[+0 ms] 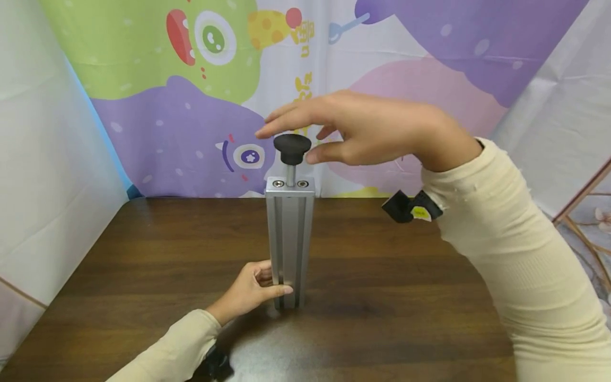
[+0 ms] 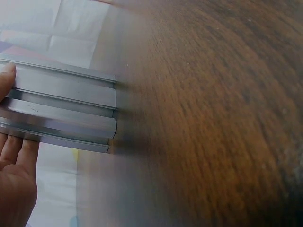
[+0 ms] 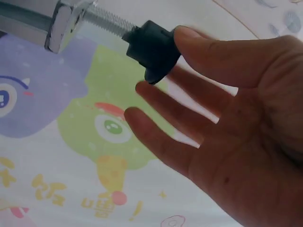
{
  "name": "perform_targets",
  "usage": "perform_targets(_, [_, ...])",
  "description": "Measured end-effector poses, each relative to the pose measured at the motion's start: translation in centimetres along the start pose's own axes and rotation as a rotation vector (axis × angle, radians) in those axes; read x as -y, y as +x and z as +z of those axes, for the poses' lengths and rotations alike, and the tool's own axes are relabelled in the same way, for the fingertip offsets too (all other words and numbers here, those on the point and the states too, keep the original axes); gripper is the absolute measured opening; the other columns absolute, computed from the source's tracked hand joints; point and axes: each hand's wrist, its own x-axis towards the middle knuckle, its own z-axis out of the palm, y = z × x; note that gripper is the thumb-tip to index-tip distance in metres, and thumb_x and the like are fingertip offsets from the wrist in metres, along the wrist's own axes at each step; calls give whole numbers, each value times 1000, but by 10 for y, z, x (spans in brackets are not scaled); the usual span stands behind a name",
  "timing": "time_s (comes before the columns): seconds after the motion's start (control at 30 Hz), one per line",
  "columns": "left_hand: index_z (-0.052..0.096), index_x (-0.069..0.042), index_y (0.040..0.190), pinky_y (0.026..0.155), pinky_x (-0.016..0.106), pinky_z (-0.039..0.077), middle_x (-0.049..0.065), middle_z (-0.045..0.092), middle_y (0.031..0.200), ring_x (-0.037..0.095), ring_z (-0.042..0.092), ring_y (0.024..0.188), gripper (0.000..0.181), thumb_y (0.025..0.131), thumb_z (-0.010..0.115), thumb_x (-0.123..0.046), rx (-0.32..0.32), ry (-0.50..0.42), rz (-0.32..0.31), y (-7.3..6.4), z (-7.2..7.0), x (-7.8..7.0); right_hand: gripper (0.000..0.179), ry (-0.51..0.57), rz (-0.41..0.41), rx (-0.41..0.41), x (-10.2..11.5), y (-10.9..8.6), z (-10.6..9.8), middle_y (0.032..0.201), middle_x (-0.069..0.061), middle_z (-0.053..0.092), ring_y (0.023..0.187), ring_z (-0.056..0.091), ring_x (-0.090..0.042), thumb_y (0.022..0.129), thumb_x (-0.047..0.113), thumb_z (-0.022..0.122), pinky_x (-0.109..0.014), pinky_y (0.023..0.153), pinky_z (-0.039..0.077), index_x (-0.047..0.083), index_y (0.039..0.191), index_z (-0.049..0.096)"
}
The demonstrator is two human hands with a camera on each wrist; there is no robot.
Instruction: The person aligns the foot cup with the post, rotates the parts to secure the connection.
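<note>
An aluminium profile (image 1: 288, 233) stands upright on the wooden table, its long grooves showing in the left wrist view. The left hand (image 1: 248, 292) grips it near the base, thumb (image 2: 6, 78) on one face and fingers on the opposite side. From the end plate (image 1: 290, 185), fixed by two screws, rises a threaded rod (image 3: 106, 21) topped by a black round knob (image 1: 292, 147). Around that knob the right hand (image 1: 372, 127) hovers with loosely extended fingers. Its thumb (image 3: 203, 49) is at the knob's edge; whether it touches, I cannot tell.
The dark wooden table (image 1: 406, 297) spreads around the profile. Behind it hangs a cartoon-printed curtain (image 1: 229, 74), with a white cloth wall (image 1: 43, 143) at the left. A black strap mount (image 1: 412, 207) sits at the right wrist.
</note>
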Motion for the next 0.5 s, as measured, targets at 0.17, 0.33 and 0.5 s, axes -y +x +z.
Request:
perform_targets(0.17, [60, 9, 117, 79, 30, 57, 23, 70, 101, 14, 70, 90, 42, 80, 76, -3, -1, 4, -11, 0, 0, -1, 52, -12, -79, 20, -3, 2, -1, 138, 7, 52, 126, 46, -4, 92, -9, 52, -22, 93, 49, 21, 135, 56])
perform_targets(0.33, [60, 9, 118, 79, 30, 57, 23, 70, 102, 14, 70, 91, 43, 80, 76, -4, -1, 8, -12, -1, 1, 0, 36, -52, -12, -34, 1, 7, 2, 118, 3, 64, 103, 59, -7, 93, 3, 60, -20, 85, 51, 14, 127, 62])
perform_targets(0.5, [60, 9, 118, 79, 29, 57, 23, 69, 102, 14, 70, 90, 43, 80, 76, -3, 0, 6, -17, -2, 0, -1, 33, -206, 178, -183, 14, 15, 11, 76, 0, 65, 68, 56, -14, 89, 41, 67, -27, 66, 47, 9, 95, 73])
